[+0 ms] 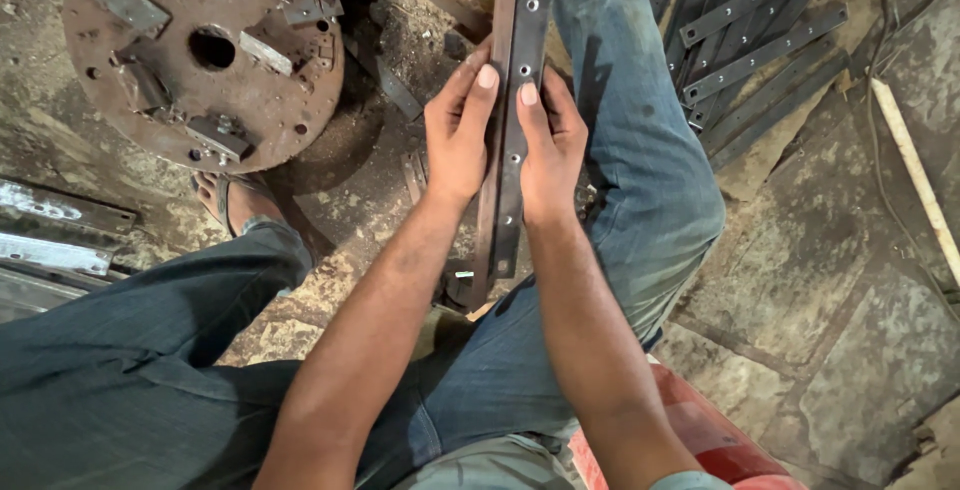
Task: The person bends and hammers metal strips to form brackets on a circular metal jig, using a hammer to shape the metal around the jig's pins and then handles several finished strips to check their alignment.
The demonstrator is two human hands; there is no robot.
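Drilled steel strip (517, 100) runs between your palms: left hand (458, 135) and right hand (550, 145) both clamp it, thumbs on top; several more strips (765, 45) lie right.

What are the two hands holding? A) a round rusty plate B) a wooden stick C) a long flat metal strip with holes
C: the left hand and the right hand grip a long flat metal strip with holes along it, one hand on each side.
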